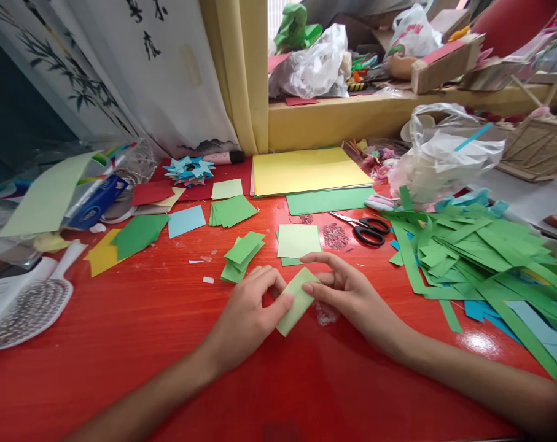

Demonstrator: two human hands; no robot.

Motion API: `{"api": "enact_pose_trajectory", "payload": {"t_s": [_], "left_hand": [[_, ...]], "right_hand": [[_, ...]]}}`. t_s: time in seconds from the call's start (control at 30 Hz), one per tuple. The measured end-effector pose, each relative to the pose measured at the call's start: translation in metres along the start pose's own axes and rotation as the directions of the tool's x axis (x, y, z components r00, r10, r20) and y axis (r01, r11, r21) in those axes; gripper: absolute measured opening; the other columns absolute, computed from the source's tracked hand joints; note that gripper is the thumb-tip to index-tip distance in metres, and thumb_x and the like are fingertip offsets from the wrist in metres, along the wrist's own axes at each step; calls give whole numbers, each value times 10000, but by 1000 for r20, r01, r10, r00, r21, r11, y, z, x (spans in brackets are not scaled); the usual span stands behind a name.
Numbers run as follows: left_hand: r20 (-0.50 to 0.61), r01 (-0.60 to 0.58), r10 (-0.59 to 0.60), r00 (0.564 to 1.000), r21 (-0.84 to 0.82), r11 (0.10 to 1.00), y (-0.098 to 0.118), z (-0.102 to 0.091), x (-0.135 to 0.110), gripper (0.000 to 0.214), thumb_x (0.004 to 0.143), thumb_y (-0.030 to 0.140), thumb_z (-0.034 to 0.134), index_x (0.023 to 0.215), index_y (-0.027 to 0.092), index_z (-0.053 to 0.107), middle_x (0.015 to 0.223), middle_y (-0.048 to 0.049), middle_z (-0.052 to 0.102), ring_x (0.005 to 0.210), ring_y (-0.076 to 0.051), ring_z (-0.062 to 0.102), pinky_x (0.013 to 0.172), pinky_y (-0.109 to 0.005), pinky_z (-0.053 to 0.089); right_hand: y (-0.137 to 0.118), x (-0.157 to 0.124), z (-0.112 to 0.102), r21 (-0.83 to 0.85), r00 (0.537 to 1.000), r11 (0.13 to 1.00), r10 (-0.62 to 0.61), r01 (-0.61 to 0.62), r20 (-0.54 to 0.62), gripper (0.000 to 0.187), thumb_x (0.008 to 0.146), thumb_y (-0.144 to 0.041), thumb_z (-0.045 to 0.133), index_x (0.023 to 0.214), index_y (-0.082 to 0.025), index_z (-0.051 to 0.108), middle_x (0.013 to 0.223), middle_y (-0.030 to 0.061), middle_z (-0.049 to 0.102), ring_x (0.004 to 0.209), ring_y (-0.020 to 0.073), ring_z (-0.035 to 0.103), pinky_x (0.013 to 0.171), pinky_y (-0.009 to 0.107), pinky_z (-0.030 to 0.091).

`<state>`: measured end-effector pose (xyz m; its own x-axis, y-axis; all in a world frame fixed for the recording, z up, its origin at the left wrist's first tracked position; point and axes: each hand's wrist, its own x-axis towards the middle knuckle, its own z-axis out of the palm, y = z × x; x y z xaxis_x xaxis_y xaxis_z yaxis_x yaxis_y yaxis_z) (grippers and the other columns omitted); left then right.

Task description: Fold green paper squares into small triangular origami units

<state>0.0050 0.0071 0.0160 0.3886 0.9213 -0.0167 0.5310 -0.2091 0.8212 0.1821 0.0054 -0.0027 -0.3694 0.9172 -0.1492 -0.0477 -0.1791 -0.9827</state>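
Note:
A light green piece of paper [295, 306], narrow and apparently folded, is tilted between both hands above the red table. My left hand [255, 307] pinches its lower left edge with the thumb on top. On its upper right, my right hand [345, 285] grips it between thumb and fingers. Just beyond lies a pale green paper square [298, 240] over a darker green one. Left of that sits a small pile of folded green papers [242, 255]. Black-handled scissors [370, 231] rest to the right of the square, blades pointing left.
Green paper strips [481, 258] are heaped at the right. Yellow sheets [310, 172] lie at the back beside green squares [232, 210] and a blue folded paper ring [190, 170]. A hairbrush [34, 307] is at far left. Plastic bags [444, 159] crowd the back right.

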Motion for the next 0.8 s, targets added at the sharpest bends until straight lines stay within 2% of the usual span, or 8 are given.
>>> {"api": "enact_pose_trajectory", "payload": {"t_s": [0.07,0.17,0.23,0.37,0.47,0.53,0.67,0.8], "left_hand": [[12,-4,4,1000,2,1000,0,1,0,232,834,224,456,618,183,381,646,31,417,629,-120,399,577,-252,324],[17,8,-7,1000,-32,999,1,2,1,197,838,263,466,660,184,438,671,28,458,634,-120,407,566,-248,322],[32,9,-7,999,-69,998,1,1,1,193,846,283,466,680,184,471,694,25,487,644,-117,422,569,-244,328],[2,29,-29,1000,-107,994,1,0,1,219,855,298,458,672,181,486,679,25,482,643,-115,431,576,-239,340],[-58,49,-56,997,-115,992,0,1,0,208,855,299,457,686,183,498,681,25,474,638,-116,427,584,-241,351],[-93,56,-68,993,-121,991,0,1,1,209,855,301,454,687,184,498,682,26,473,640,-117,430,589,-243,357],[-57,89,-96,994,-118,989,-1,2,2,214,848,294,460,671,181,502,664,25,479,621,-117,426,573,-244,354],[10,17,-17,1000,-106,994,0,4,0,160,854,296,464,746,191,519,714,20,515,654,-120,454,572,-238,355]], "right_hand": [[1,0,0,-25,999,1000,-4,5,45,300,855,-304,533,1117,-219,414,653,-38,517,552,94,449,484,199,349],[3,-1,2,-58,982,998,-2,13,188,322,856,-250,530,1145,-220,390,625,-51,482,567,95,420,520,213,324],[4,-1,4,-68,971,998,5,12,240,340,861,-226,519,1168,-225,374,628,-51,487,582,96,417,541,221,317],[1,0,5,-40,992,999,17,-12,128,375,836,-240,567,1166,-225,390,676,-38,534,621,98,450,568,221,342],[-2,2,4,43,999,998,43,-44,21,350,819,-264,592,1122,-226,420,656,-45,534,577,89,449,511,198,340],[-3,2,3,103,998,993,59,-58,-5,326,825,-276,582,1105,-229,422,646,-46,536,560,90,459,483,190,342],[-2,1,2,79,999,996,36,-37,13,299,833,-277,571,1089,-221,428,662,-37,549,588,99,482,510,201,367],[1,-1,5,11,996,999,30,-31,89,357,828,-296,579,1128,-222,399,683,-24,575,608,111,492,551,226,371]]}}
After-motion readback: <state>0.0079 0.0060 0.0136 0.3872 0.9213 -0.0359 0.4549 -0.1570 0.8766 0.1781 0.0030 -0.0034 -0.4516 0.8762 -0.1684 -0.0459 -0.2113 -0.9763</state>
